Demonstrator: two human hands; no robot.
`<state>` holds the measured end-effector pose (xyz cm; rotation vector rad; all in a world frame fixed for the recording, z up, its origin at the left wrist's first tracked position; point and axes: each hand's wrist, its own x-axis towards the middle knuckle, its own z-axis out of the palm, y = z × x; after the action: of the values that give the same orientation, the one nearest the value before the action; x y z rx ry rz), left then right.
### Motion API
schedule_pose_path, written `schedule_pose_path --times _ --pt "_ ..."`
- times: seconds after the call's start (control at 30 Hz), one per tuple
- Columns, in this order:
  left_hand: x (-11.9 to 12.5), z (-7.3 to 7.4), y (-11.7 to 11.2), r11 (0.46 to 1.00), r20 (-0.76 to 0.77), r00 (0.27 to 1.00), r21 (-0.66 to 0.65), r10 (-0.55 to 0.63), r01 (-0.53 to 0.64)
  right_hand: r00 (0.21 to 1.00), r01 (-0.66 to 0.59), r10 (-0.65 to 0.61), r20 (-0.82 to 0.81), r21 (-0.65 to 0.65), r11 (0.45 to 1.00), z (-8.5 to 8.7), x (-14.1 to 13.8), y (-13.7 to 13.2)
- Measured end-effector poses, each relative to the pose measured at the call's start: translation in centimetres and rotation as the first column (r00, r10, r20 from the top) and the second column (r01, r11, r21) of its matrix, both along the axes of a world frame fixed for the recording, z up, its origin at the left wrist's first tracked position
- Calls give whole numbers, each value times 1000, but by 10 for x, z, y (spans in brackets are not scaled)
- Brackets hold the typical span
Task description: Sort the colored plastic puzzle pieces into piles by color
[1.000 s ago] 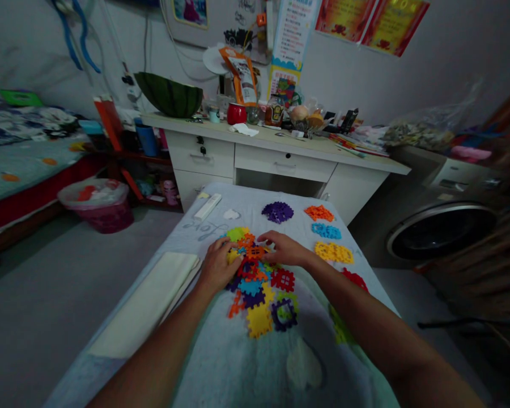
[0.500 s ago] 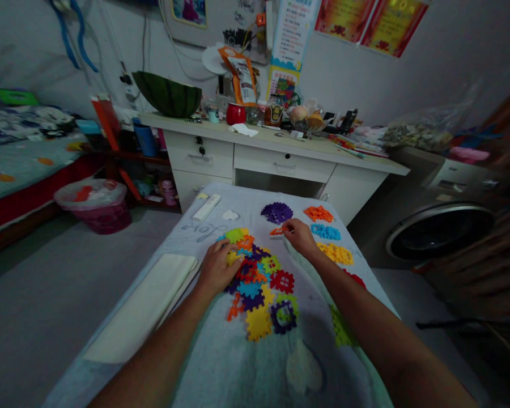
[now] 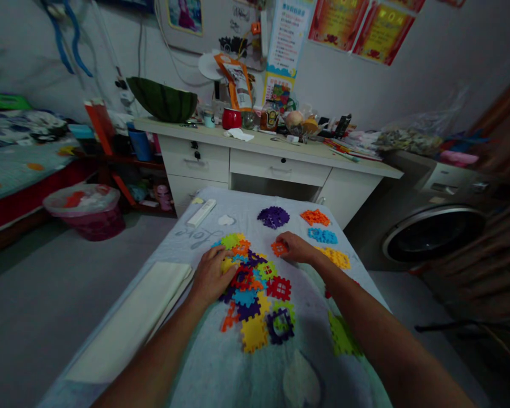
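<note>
Between the fingertips of my right hand is an orange interlocking plastic tile with notched edges and cut-out openings, held just above the cloth. My left hand rests at the left side of a mixed heap, thumb and fingers apart around a yellow tile. Purple, blue, green, red and orange tiles overlap in that heap, including a red window-shaped tile and a plain yellow one. Sorted piles lie beyond: purple, orange, blue and yellow. My right forearm partly covers red and green tiles.
A patterned cloth covers the table. On its left lie a folded cream cloth and a white stick-like object. Behind stands a cluttered white desk; a washing machine is at right, a pink bin at left.
My right hand has come slightly nearer with the orange tile, which has turned to show more of its face. The left hand stays on the heap. The view has shifted slightly.
</note>
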<state>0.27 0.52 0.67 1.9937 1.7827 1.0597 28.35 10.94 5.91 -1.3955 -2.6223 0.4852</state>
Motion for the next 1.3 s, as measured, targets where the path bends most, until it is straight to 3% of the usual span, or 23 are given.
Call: schedule_pose_path --times 0.1,0.2,0.43,0.53,0.67,0.8,1.07,1.3 --pt "-1 0 0 1000 -14 1000 4 5 -5 996 77 -76 -43 17 997 -2 9 14" --pt "-1 0 0 1000 -22 1000 13 20 -19 964 246 -233 -129 99 964 0 31 38" --pt "0 -1 0 1000 -25 1000 -6 17 -18 801 598 -575 -168 262 757 2 86 91" --pt "0 -2 1 1000 -28 1000 -8 7 -8 735 675 -656 -172 281 682 -5 93 103" --pt "-1 -3 1 1000 -22 1000 7 11 -11 700 704 -695 -162 319 635 -12 92 116" --pt "-1 -2 1 1000 -30 999 5 10 -10 689 718 -699 -194 318 620 -16 90 127" --pt "0 -1 0 1000 -24 1000 -23 11 -11 727 686 -638 -252 282 671 -24 84 118" --pt "0 3 -2 1000 -14 1000 -23 3 -4 792 610 -547 -271 301 733 -1 55 92"
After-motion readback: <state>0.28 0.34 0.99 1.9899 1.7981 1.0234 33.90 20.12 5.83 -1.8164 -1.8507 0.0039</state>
